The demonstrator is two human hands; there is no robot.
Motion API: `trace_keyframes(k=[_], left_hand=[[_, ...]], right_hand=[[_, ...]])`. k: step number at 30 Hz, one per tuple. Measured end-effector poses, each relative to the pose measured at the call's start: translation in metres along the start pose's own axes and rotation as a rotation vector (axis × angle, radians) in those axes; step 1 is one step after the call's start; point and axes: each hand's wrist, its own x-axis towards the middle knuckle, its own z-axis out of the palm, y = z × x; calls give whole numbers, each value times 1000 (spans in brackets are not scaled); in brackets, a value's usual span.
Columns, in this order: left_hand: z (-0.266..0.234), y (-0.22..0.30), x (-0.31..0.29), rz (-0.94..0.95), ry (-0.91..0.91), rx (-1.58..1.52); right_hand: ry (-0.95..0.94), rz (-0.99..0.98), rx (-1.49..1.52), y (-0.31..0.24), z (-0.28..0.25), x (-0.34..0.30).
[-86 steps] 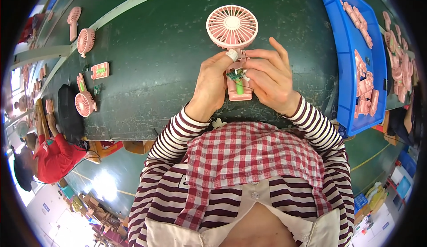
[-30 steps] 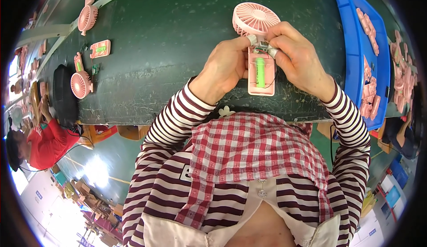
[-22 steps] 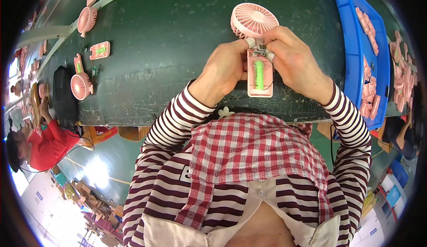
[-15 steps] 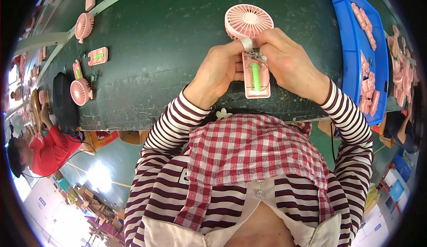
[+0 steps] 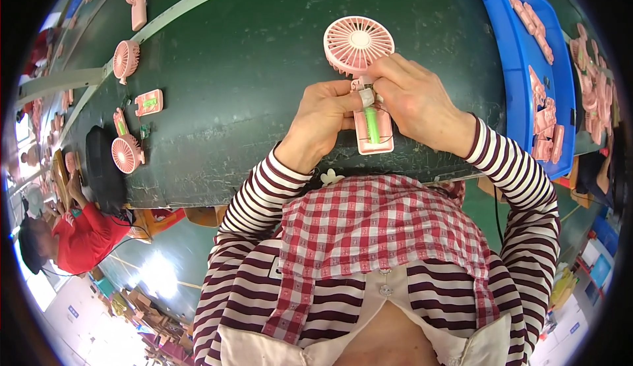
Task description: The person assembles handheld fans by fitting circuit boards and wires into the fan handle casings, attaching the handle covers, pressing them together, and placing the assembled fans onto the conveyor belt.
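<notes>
A pink handheld fan (image 5: 359, 39) lies in front of me, its round grille pointing away. The handle (image 5: 376, 147) is uncovered and shows a green cylindrical battery (image 5: 373, 126) with thin dark wires. My left hand (image 5: 315, 121) is closed around the handle's left side, its thumb, wrapped in white tape, pressed over the upper handle near the small circuit board. My right hand (image 5: 422, 102) pinches at the fan's neck from the right; its fingertips hide whatever is between them.
To the right stands a blue bin (image 5: 499, 36) with pink plastic parts; more pink parts (image 5: 590, 95) lie beyond it. On the left are a pink fan (image 5: 127, 153), an opened pink shell (image 5: 150, 102) and more fans. A co-worker in a red sleeve (image 5: 92, 234) sits at the far left.
My left thumb has slid down the handle and now covers much of the circuit board that showed before. My right hand stays at the neck. The whole view has shifted slightly.
</notes>
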Motion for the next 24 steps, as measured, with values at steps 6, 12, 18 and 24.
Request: trace_keyframes(k=[6, 12, 18, 24], left_hand=[[1, -6, 2, -27, 55, 20], [0, -12, 7, -65, 88, 22], [4, -11, 7, -22, 56, -5], [-6, -10, 11, -66, -16, -33]], right_hand=[[61, 47, -77, 2, 10, -9], [45, 100, -11, 6, 17, -12], [91, 122, 26, 7, 24, -15], [97, 154, 25, 3, 21, -17]])
